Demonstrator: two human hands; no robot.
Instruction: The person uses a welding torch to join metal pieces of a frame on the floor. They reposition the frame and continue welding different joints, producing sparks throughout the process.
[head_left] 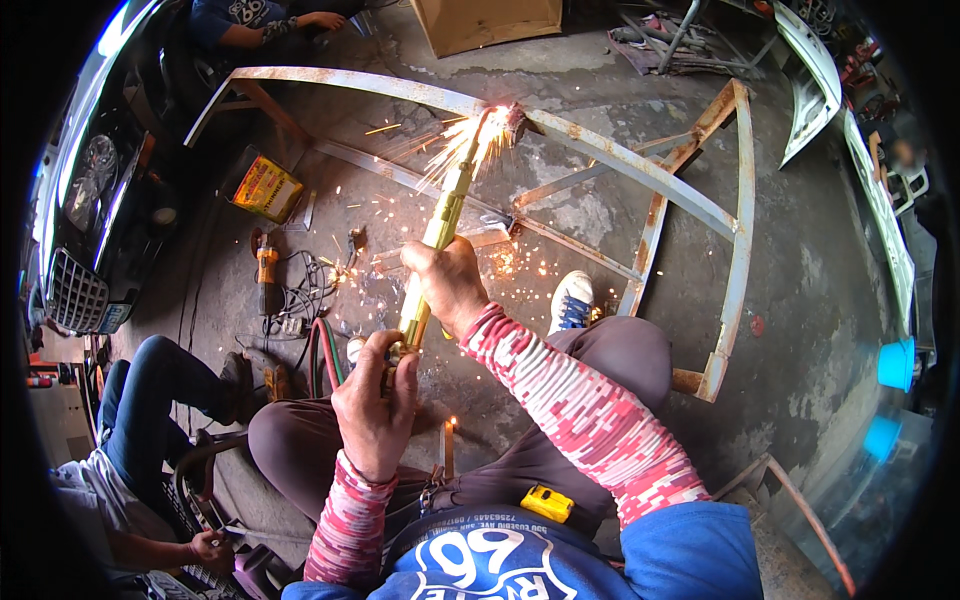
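A brass cutting torch point(452, 205) slants up and away from my lap. Around its middle my right hand point(452, 282) is wrapped. Further back, at the torch's valve end, my left hand point(375, 408) closes its fingers around the brass fittings. The torch's tip meets the curved top bar of a rusty metal frame point(640, 172), where bright sparks point(478, 138) spray mostly leftward and hide the exact contact spot. Red and green hoses point(328, 352) loop beside my left hand. A small flame point(451, 424) burns on an upright piece between my legs.
An orange angle grinder point(266, 268), tangled cables point(300, 292) and a cut yellow tin point(268, 188) lie left. A car point(85, 285) stands beyond them. One person point(150, 400) sits lower left, another point(240, 25) upper left. My shoe point(572, 302) is inside the frame. Blue basins point(896, 364) stand right.
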